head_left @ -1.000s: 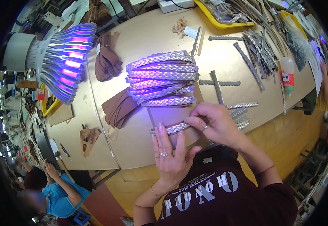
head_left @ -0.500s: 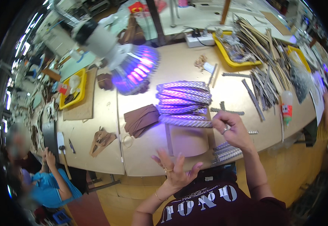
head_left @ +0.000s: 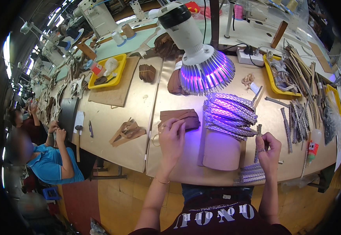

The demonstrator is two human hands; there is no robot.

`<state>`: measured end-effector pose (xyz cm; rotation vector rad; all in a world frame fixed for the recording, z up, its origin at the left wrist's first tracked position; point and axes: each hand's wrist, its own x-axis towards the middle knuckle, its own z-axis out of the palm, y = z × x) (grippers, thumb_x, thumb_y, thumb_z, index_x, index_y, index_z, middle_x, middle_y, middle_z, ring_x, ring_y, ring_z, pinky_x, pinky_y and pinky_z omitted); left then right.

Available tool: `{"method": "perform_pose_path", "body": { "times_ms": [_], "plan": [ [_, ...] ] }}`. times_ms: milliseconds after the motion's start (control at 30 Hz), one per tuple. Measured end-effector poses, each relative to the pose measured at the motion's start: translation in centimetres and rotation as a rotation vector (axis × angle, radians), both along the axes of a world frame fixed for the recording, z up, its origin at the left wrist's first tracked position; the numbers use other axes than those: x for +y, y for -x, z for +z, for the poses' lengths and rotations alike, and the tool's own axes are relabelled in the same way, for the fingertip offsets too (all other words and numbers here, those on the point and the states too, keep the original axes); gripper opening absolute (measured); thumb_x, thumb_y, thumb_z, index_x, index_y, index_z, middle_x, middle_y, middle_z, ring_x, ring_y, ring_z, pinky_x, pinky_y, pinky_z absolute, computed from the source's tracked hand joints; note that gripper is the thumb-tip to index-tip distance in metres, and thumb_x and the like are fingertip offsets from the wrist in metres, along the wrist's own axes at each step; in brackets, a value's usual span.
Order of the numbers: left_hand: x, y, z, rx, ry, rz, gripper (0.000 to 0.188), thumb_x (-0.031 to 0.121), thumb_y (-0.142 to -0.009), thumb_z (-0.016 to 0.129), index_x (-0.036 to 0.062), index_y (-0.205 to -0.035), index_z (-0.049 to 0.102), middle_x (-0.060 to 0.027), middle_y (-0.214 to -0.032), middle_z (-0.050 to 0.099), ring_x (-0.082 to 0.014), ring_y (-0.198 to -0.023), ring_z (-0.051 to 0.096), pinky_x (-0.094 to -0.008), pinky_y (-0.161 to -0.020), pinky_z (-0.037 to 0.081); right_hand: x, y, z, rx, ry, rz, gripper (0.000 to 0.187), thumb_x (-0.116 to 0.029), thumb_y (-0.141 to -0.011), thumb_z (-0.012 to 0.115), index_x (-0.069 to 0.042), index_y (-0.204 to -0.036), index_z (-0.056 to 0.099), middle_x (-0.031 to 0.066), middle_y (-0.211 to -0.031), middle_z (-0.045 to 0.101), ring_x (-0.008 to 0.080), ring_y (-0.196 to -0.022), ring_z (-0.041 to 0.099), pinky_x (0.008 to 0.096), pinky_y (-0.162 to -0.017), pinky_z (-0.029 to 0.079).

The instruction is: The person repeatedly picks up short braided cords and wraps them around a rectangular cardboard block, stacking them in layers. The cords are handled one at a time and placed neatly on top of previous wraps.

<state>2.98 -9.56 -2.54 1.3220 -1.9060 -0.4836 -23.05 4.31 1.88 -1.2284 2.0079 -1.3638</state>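
Observation:
A bundle of silvery braided straps [head_left: 229, 113] is wrapped round a wide brown curved form [head_left: 222, 152] on the table before me. My right hand [head_left: 269, 150] is at the right of the form, its thumb and fingers pinched at the end of the lowest braided strap. My left hand [head_left: 171, 141] is over the near left end of a stack of flat brown strips [head_left: 186, 116], fingers bent together; what is between the fingertips is hidden. A finned lamp [head_left: 205, 72] shines purple light onto the straps from just above.
Braided pieces [head_left: 252, 173] lie right of the form, by the near edge. Yellow trays [head_left: 119, 74] [head_left: 276, 84], bundled long strips [head_left: 301, 78] and a bottle [head_left: 313, 147] stand around. Loose brown strips [head_left: 127, 131] and a hammer [head_left: 78, 145] lie left. A person in blue [head_left: 57, 162] sits there.
My left hand has gone from open in front of the form to the brown stack, fingers now bent. My right hand stays at the strap end. The view has shifted left.

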Motion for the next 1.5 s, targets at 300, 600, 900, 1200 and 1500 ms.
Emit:
{"method": "perform_pose_path", "body": {
  "times_ms": [300,600,900,1200,1500],
  "plan": [
    [-5.1,-0.6,-1.2,-0.235,0.033,-0.1,0.016,0.015,-0.087,0.065,0.0008,-0.093,0.07,-0.0134,-0.09,0.064,-0.0314,-0.086,0.059,-0.0422,-0.08,0.046,-2.5,-4.5,7.0,0.626,0.037,0.554,0.026,-0.028,-0.083,0.072,-0.008,-0.072,0.06,0.0021,-0.07,0.056,0.0178,-0.064,0.052,0.0322,-0.06,0.04],
    [-6.5,-1.4,-1.7,-0.204,-0.134,-0.117,0.014,0.013,-0.084,0.068,0.0012,-0.091,0.072,-0.0136,-0.086,0.065,-0.0296,-0.08,0.063,-0.0374,-0.073,0.051,-11.0,-14.1,2.2,1.28,-0.185,1.021,0.044,-0.043,-0.082,0.067,-0.001,-0.097,0.065,0.021,-0.118,0.058,0.0239,-0.098,0.057,0.0358,-0.079,0.041],
    [-3.6,-3.0,1.0,0.44,0.044,0.2,0.009,0.004,-0.087,0.063,0.0003,-0.094,0.065,-0.0106,-0.092,0.065,-0.0245,-0.085,0.062,-0.0334,-0.079,0.05,-13.7,-14.8,1.4,1.199,-0.416,1.089,0.055,-0.047,-0.084,0.066,0.003,-0.108,0.065,0.0288,-0.136,0.048,0.0286,-0.078,0.068,0.0368,-0.067,0.047],
    [6.8,-0.6,4.2,-0.077,0.517,-0.131,0.024,0.008,-0.08,0.072,0.0111,-0.104,0.068,-0.0072,-0.113,0.064,-0.0231,-0.108,0.058,-0.0369,-0.091,0.042,-4.7,-7.8,8.4,-0.076,-0.103,0.754,0.029,-0.023,-0.092,0.067,0.001,-0.107,0.066,0.0119,-0.081,0.066,0.0157,-0.069,0.065,0.0268,-0.06,0.051],
    [9.1,3.0,3.4,0.087,0.147,-0.291,0.036,0.014,-0.081,0.072,0.0094,-0.116,0.067,-0.0127,-0.128,0.059,-0.0282,-0.112,0.057,-0.0379,-0.092,0.038,0.8,-3.1,4.3,-0.521,-0.302,0.12,0.02,-0.016,-0.094,0.065,0.004,-0.093,0.068,0.0053,-0.075,0.066,0.0052,-0.057,0.055,0.0196,-0.051,0.043]
  ]
}}
